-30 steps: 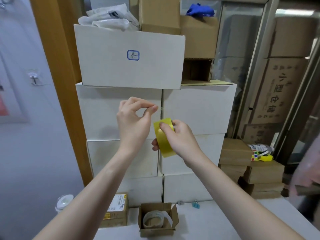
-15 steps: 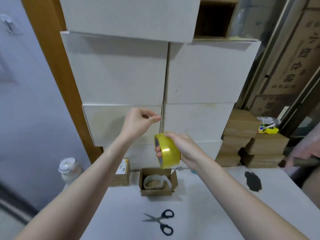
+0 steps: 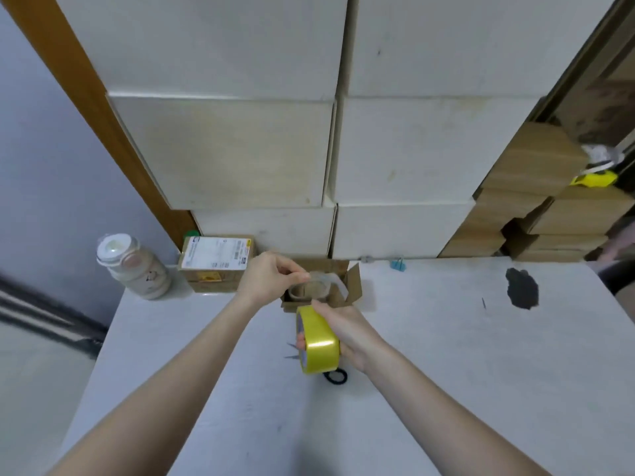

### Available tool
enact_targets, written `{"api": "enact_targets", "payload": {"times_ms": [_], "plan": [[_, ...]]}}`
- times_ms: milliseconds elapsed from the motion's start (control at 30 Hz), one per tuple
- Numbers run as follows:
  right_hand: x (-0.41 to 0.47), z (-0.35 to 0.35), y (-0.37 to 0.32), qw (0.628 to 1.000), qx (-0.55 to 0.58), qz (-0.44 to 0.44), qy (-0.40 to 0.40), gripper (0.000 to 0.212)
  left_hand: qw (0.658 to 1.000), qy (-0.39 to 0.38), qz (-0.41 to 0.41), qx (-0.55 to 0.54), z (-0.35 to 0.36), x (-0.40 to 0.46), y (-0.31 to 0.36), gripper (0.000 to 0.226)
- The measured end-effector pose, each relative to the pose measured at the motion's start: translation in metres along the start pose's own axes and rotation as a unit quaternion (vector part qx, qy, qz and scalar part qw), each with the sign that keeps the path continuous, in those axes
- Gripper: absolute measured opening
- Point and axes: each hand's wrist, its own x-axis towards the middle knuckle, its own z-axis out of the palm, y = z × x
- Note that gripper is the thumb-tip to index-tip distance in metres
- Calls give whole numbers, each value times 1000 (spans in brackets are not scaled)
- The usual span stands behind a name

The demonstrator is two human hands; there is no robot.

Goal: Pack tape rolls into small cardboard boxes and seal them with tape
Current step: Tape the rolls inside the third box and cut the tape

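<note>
Flanking the open box (image 3: 354,286): labelled carton (image 3: 217,261), jar (image 3: 137,269), scissors (image 3: 335,376).

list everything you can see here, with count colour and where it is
tape roll: 1, yellow, held above the table in front of the open box
small open box: 1, brown cardboard, on the table at the back, a pale tape roll inside
scissors: 1, black handles, on the table, mostly hidden under the yellow roll
labelled box: 1, brown with white label, back left
jar: 1, pale with clear lid, left corner of the table
binder clip: 1, blue, by the wall of boxes
large boxes: several, white, stacked behind the table
brown boxes: several, stacked at right
table: 1, white, a dark stain at right
left hand: pinches the tape end
right hand: grips the yellow roll
</note>
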Motion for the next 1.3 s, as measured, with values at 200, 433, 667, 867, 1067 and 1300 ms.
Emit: {"api": "enact_targets", "payload": {"times_ms": [200,433,667,867,1067,1300], "plan": [[33,9,29,997,42,54,29,69,990,16,-3,140,25,15,-33,7],[65,9,42,991,112,67,30,32,984,30,-9,174,49,32,-58,11],[82,0,40,993,99,58,35,26,979,53,-23,194,65,45,-69,13],[89,-2,41,992,107,69,24,17,965,79,-5,250,76,42,-79,15],[93,-8,49,990,131,49,28,12,959,102,7,263,86,34,-92,19],[97,-10,53,989,138,49,21,12,967,105,-36,231,83,41,-99,58]]}}
